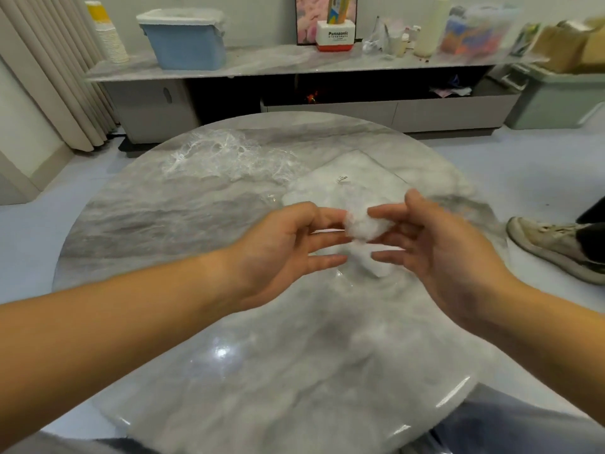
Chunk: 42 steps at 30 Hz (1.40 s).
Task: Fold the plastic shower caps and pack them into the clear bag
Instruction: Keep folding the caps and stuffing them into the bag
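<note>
A crumpled, bunched white shower cap (364, 229) hangs between my two hands above the round marble table (196, 371). My left hand (284, 247) touches its left side with nearly straight fingers. My right hand (435, 247) meets it from the right, fingers also extended. A lower tail of the cap (376, 268) droops toward the table. Just beyond the hands lies the clear bag (357, 181) with a small label, holding white folded caps. A loose pile of transparent shower caps (229, 157) lies at the table's far left.
Behind the table runs a low marble-topped cabinet (262, 62) carrying a blue bin (185, 40), a stack of cups, a white box and bottles. A person's shoe (553, 247) rests on the floor at the right. Curtains hang at the left.
</note>
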Each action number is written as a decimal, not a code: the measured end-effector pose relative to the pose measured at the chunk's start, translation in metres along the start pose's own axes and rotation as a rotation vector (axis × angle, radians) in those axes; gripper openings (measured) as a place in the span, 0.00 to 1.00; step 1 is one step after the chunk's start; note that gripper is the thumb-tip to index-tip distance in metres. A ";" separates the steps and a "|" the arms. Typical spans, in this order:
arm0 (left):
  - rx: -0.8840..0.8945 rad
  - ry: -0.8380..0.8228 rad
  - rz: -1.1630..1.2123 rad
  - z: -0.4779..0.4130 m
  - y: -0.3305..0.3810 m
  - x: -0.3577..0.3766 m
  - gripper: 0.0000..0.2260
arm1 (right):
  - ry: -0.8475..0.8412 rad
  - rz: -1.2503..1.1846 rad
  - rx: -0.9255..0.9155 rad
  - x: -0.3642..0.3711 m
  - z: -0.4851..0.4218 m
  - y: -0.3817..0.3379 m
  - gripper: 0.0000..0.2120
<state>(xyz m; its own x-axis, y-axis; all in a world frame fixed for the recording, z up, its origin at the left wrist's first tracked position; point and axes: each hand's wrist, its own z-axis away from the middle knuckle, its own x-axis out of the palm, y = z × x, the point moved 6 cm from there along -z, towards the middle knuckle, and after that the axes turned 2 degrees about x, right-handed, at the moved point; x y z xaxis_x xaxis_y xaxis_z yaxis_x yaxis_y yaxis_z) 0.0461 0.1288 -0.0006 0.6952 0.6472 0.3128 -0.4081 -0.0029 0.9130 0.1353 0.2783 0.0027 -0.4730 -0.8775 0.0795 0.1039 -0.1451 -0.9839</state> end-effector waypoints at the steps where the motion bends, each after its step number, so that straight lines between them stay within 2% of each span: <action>1: 0.019 -0.019 -0.089 -0.002 0.000 0.009 0.18 | 0.042 0.028 -0.052 -0.016 -0.003 -0.008 0.23; 4: 0.103 -0.013 -0.631 -0.008 -0.005 0.022 0.17 | 0.107 0.097 -0.112 -0.064 -0.011 -0.021 0.29; 7: 0.122 -0.144 -1.219 -0.014 -0.027 0.028 0.17 | -0.013 0.182 0.045 -0.090 -0.018 -0.004 0.33; 10: 0.085 -0.278 -1.560 -0.018 -0.056 0.025 0.21 | -0.215 0.272 0.294 -0.092 -0.016 0.035 0.36; 12: 0.077 -0.292 -1.697 -0.022 -0.070 0.022 0.26 | -0.256 0.328 0.368 -0.089 -0.015 0.055 0.36; 15: 0.128 -0.298 -1.775 -0.024 -0.078 0.020 0.31 | -0.206 0.260 0.426 -0.075 -0.021 0.070 0.37; 17: 0.178 -0.303 -1.758 -0.024 -0.077 0.024 0.29 | -0.169 0.182 0.446 -0.065 -0.027 0.076 0.38; 20: 0.244 -0.287 -1.707 -0.023 -0.072 0.032 0.25 | -0.109 0.212 0.381 -0.054 -0.036 0.077 0.35; 23: 0.282 -0.229 -1.757 -0.025 -0.069 0.034 0.26 | -0.009 0.134 0.319 -0.054 -0.038 0.076 0.34; 26: 0.277 -0.158 -1.860 -0.029 -0.070 0.034 0.29 | 0.036 -0.022 0.343 -0.055 -0.037 0.083 0.35; 28: 0.267 -0.158 -1.934 -0.030 -0.073 0.034 0.31 | 0.025 -0.089 0.385 -0.052 -0.035 0.089 0.36; 31: 0.295 -0.193 -1.963 -0.026 -0.077 0.033 0.36 | -0.088 -0.212 0.494 -0.042 -0.032 0.098 0.40; 34: 0.317 -0.274 -1.930 -0.023 -0.081 0.031 0.37 | -0.240 -0.336 0.562 -0.028 -0.030 0.099 0.48; 36: 0.330 -0.315 -1.869 -0.021 -0.082 0.030 0.37 | -0.280 -0.432 0.545 -0.020 -0.033 0.095 0.49; 38: 0.366 -0.355 -1.814 -0.018 -0.082 0.031 0.37 | -0.245 -0.490 0.525 -0.014 -0.037 0.090 0.47; 42: 0.420 -0.410 -1.761 -0.011 -0.079 0.035 0.36 | -0.136 -0.454 0.527 -0.006 -0.040 0.090 0.45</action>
<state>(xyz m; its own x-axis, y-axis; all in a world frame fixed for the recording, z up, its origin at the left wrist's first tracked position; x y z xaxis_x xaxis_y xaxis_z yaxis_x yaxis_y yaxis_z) 0.0959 0.1600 -0.0652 0.2102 -0.0886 -0.9736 0.9651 0.1781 0.1921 0.1123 0.2895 -0.0926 -0.4602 -0.7220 0.5167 0.3477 -0.6821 -0.6433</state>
